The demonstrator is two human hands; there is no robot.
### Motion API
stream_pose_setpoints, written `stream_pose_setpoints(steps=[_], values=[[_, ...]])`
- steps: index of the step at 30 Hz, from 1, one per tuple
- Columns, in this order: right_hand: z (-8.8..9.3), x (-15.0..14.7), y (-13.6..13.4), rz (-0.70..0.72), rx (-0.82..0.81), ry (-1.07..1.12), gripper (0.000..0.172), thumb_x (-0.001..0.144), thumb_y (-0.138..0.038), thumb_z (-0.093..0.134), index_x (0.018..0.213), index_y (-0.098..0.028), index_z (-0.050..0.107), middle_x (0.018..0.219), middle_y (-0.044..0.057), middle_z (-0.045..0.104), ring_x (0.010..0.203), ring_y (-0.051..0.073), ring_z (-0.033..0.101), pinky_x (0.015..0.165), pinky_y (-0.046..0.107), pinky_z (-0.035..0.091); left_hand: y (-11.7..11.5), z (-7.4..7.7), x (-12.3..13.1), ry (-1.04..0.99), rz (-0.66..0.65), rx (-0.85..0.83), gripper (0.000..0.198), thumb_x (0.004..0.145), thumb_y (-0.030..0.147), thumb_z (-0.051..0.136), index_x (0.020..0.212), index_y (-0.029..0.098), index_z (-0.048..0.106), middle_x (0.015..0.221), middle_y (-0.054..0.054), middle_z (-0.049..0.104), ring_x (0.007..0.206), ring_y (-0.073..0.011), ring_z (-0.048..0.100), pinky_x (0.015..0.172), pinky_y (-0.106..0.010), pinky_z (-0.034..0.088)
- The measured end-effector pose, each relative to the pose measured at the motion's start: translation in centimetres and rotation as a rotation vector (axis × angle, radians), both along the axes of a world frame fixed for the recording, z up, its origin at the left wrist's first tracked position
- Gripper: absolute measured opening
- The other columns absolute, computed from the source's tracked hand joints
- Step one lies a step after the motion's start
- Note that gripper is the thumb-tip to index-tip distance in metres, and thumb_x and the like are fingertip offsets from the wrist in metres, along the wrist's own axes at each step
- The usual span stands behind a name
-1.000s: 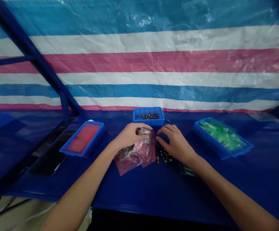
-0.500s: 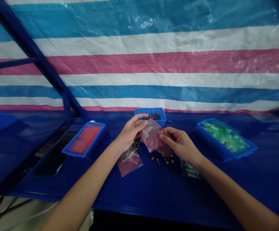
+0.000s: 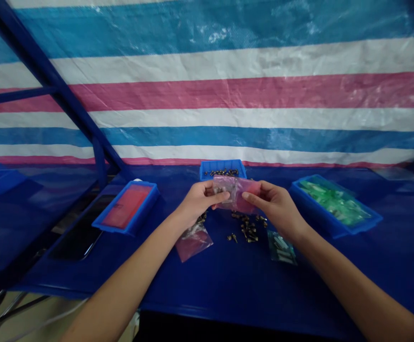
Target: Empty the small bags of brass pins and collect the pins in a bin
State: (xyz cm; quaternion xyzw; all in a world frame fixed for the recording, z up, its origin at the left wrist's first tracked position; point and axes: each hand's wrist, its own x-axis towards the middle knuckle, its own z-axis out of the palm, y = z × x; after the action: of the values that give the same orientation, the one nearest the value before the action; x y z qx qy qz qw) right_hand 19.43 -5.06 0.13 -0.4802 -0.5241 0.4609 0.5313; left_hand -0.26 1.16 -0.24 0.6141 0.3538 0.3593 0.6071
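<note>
Pinching a pink translucent plastic bag (image 3: 233, 191) at its two ends, the left hand (image 3: 201, 199) and the right hand (image 3: 274, 205) hold it up above the table. Both grips are narrow, with thumb and fingers closed on the thin film rather than wrapped around any solid thing. Held from opposite ends like this, the bag lies spread and nearly flat, which seems to keep its front turned up toward the head camera. Something small and grey shows through the film near the left hand, too blurred to name.

Directly below the hands, loose brass screws (image 3: 247, 230) lie scattered on the bare covering, with a small clump just beside the left wrist. They sit in the open, apparently because nothing has been gathered into a container there. A second pink plastic bag (image 3: 194, 244) lies flat near the left forearm, and a small clear bag of pale green parts (image 3: 281, 248) lies just below the right wrist.

Farther out, three shallow blue trays are spaced well apart, which seems to keep their contents separate. The middle tray (image 3: 207, 164) holds dark screws just beyond the raised bag, the left tray (image 3: 131, 231) holds a red sheet or packet, and the right tray (image 3: 335, 227) holds green-tinted packets. All of this rests on a blue table covering (image 3: 228, 285), with a striped tarpaulin (image 3: 207, 95) hung behind it
</note>
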Motion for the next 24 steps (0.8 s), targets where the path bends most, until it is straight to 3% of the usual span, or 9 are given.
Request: stream_pose_setpoints(steps=[5, 9, 12, 15, 19, 24], values=[[-0.2, 0.3, 0.1, -0.121, 0.083, -0.051, 0.022, 0.082, -0.041, 0.068, 0.085, -0.019, 0.066, 0.075, 0.000, 0.064, 0.066, 0.011, 0.055, 0.060, 0.022, 0.042, -0.5, 0.6, 0.1, -0.029, -0.100, -0.028, 0.042, 0.068, 0.034, 0.082, 0.100, 0.013, 0.066, 0.088, -0.006, 0.067, 0.070, -0.0132, 0.059, 0.065, -0.026, 0.045], [0.0, 0.2, -0.1, -0.170, 0.128, -0.142, 0.027, 0.088, -0.043, 0.060, 0.079, -0.018, 0.066, 0.073, -0.001, 0.061, 0.066, 0.011, 0.052, 0.060, 0.022, 0.040, -0.8, 0.3, 0.3, -0.014, -0.138, 0.013, 0.041, 0.063, 0.034, 0.085, 0.092, 0.012, 0.065, 0.076, -0.002, 0.064, 0.063, -0.0113, 0.055, 0.059, -0.024, 0.042], [0.1, -0.1, -0.2, -0.139, 0.118, -0.120, 0.027, 0.088, -0.045, 0.059, 0.089, -0.019, 0.067, 0.081, 0.000, 0.065, 0.072, 0.013, 0.057, 0.066, 0.023, 0.044, -0.9, 0.0, 0.6, -0.052, -0.109, 0.000, 0.044, 0.061, 0.033, 0.086, 0.093, 0.012, 0.065, 0.077, -0.001, 0.064, 0.063, -0.0109, 0.055, 0.058, -0.023, 0.041], [0.0, -0.7, -0.4, -0.045, 0.044, -0.071, 0.034, 0.080, -0.046, 0.069, 0.101, -0.021, 0.065, 0.092, 0.003, 0.070, 0.081, 0.017, 0.063, 0.073, 0.028, 0.049, -1.0, 0.0, 0.8, -0.141, -0.059, -0.019, 0.047, 0.062, 0.032, 0.086, 0.098, 0.013, 0.065, 0.084, -0.003, 0.066, 0.068, -0.0115, 0.057, 0.062, -0.023, 0.042], [-0.2, -1.3, -0.7, 0.052, -0.063, -0.054, 0.035, 0.074, -0.047, 0.074, 0.094, -0.018, 0.069, 0.092, 0.007, 0.072, 0.088, 0.022, 0.065, 0.078, 0.031, 0.052, -1.1, 0.2, 0.8, -0.221, -0.089, -0.019, 0.039, 0.067, 0.033, 0.083, 0.096, 0.012, 0.066, 0.082, -0.003, 0.065, 0.067, -0.0105, 0.057, 0.061, -0.023, 0.042], [-0.2, -0.8, -0.6, -0.049, 0.014, -0.041, 0.025, 0.083, -0.044, 0.066, 0.092, -0.021, 0.067, 0.086, 0.003, 0.068, 0.078, 0.016, 0.062, 0.071, 0.026, 0.050, -0.9, 0.1, 0.5, -0.194, -0.120, -0.055, 0.034, 0.075, 0.042, 0.075, 0.092, 0.012, 0.068, 0.074, -0.001, 0.062, 0.063, -0.0093, 0.054, 0.060, -0.023, 0.041]])
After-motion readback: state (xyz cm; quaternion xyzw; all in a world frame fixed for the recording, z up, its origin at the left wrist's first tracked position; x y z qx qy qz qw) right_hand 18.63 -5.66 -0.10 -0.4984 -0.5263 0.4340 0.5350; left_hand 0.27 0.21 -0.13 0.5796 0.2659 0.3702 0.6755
